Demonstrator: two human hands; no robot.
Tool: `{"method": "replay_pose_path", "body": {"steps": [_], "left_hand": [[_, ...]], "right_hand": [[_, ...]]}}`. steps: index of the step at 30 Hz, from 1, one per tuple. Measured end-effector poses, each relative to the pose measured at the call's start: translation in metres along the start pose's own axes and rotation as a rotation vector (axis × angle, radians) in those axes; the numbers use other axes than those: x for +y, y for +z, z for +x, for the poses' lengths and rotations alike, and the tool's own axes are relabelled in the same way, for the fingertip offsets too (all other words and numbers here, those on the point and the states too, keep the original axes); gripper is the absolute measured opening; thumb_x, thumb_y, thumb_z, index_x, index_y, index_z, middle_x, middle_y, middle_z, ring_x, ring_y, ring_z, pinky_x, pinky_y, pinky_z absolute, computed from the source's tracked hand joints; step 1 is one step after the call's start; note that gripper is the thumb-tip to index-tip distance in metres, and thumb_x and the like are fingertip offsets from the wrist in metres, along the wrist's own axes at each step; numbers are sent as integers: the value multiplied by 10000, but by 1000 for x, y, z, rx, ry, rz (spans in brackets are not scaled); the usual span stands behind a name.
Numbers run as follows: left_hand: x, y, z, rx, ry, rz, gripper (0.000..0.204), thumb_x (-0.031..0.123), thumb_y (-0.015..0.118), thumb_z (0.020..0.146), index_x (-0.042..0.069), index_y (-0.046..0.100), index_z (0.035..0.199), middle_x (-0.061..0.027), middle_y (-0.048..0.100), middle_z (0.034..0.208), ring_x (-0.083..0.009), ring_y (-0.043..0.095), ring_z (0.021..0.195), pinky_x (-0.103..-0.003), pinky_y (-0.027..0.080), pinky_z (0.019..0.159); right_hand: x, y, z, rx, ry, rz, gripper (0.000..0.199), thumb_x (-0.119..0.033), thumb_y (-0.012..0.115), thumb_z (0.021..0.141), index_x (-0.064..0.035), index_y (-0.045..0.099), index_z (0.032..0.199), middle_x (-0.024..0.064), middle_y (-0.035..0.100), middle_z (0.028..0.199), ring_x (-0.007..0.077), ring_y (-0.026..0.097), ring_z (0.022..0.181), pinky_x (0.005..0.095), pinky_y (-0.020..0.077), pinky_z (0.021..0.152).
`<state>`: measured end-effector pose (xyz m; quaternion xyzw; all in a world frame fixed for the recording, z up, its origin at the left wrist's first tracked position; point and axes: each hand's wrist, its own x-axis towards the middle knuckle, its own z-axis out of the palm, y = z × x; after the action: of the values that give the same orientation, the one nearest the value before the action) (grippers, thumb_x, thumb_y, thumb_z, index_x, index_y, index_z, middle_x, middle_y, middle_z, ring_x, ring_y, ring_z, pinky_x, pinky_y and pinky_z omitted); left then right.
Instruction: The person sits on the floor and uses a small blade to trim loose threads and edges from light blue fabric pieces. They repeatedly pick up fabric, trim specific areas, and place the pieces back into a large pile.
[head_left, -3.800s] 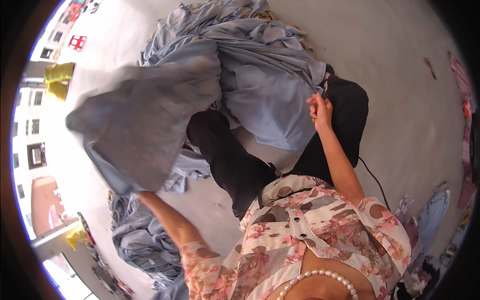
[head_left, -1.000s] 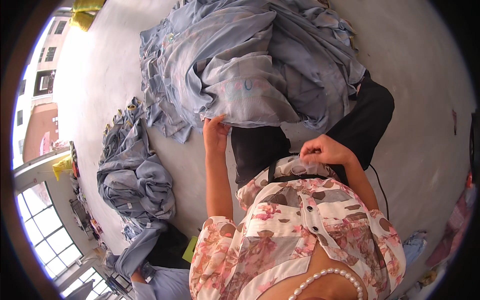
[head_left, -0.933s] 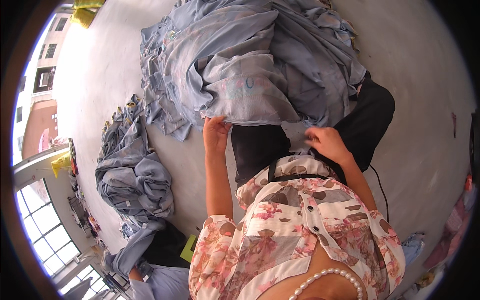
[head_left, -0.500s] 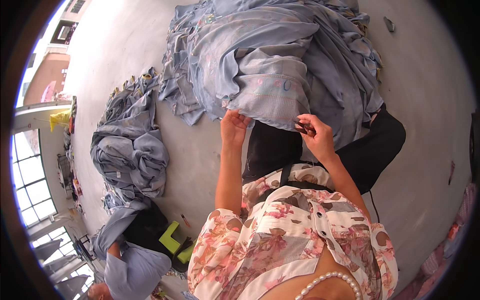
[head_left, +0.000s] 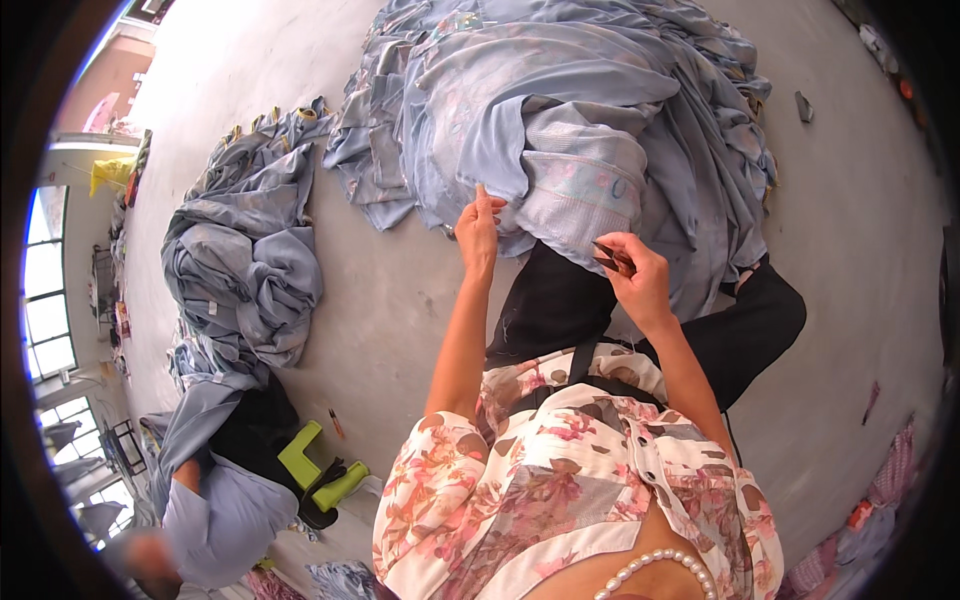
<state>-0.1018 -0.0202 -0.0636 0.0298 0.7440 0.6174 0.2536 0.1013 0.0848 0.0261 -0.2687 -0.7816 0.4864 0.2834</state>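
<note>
A big heap of thin blue-grey fabric [head_left: 580, 60] lies on the floor in front of me and over part of my legs. My left hand [head_left: 480, 225] is closed on the hem of a plain fold of it, thumb and fingers pinched. Just right of that fold, a ribbed panel [head_left: 585, 190] with a faint pastel pattern hangs over my knee. Small dark thread snips [head_left: 612, 258] sit in my closed right hand [head_left: 640, 280], their points close to the panel's lower edge. Whether the snips touch the fabric I cannot tell.
To the left is a second fabric pile [head_left: 245, 250]. A seated person [head_left: 230, 510] works there beside a lime-green low stool [head_left: 320, 470]. A small orange-and-dark tool [head_left: 337, 424] lies near the stool. More cloth [head_left: 890, 480] lies at the right edge.
My left hand has moved slightly up and right, from the panel's corner to the plain fold's hem. The right hand stays near the panel with the snips. The view has shifted a little.
</note>
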Motion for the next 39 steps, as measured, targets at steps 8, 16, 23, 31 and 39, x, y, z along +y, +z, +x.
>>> {"method": "replay_pose_path", "body": {"steps": [8,16,23,31,39], "left_hand": [[-14,12,18,-136,-292,-119,391,406,654,841,17,682,808,-23,593,701,-105,529,603,-261,423,476],[2,8,19,1,258,-120,174,197,674,848,31,667,798,26,594,686,-63,511,579,-204,408,544],[73,-7,-11,-307,-78,-837,151,118,621,872,-12,627,949,-109,655,794,-217,670,731,-378,591,669],[90,0,-33,-311,-129,-870,153,128,603,881,14,618,982,-74,624,782,-185,646,730,-337,580,664],[90,6,-38,-336,-151,-865,115,114,610,884,7,627,920,-45,595,722,-147,620,657,-308,580,630]], "right_hand": [[3,-2,-3,-100,83,-21,189,65,636,805,13,598,983,32,660,829,48,623,773,183,482,673],[-9,4,14,-7,-24,-60,198,-65,673,803,-33,592,981,66,640,743,101,597,616,236,472,567],[-34,34,51,-69,-133,-161,222,-164,652,856,-35,553,1006,68,624,763,162,637,676,265,513,626],[-32,47,70,50,-345,-244,258,-199,698,805,-50,550,953,45,570,652,183,581,545,289,448,485],[-33,46,75,96,-488,-387,253,-208,711,773,-79,562,930,45,573,675,228,573,573,335,449,515]]}}
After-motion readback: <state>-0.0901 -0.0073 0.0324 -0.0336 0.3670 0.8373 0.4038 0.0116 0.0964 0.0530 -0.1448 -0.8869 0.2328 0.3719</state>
